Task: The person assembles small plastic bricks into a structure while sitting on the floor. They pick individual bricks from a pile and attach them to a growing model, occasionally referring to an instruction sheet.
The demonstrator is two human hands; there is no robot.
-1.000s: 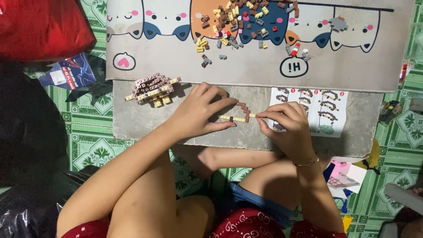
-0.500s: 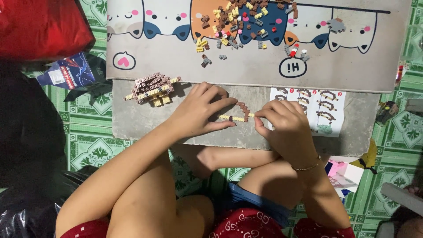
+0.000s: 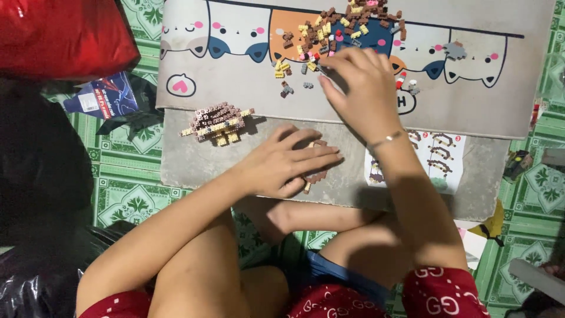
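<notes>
One finished brick section (image 3: 216, 122) lies aside; left hand (image 3: 288, 165) presses flat, fingers together, on a smaller part-built piece (image 3: 318, 175); right hand (image 3: 359, 82), fingers loosely spread, picks among many loose bricks (image 3: 347, 26).

Left hand (image 3: 288, 165) at frame centre, palm down, fingers extended rightward and pressed flat, forearm running to lower left. Right hand (image 3: 359, 82) in upper centre, arm stretched forward, fingers curled downward, thin bracelet at wrist.
</notes>
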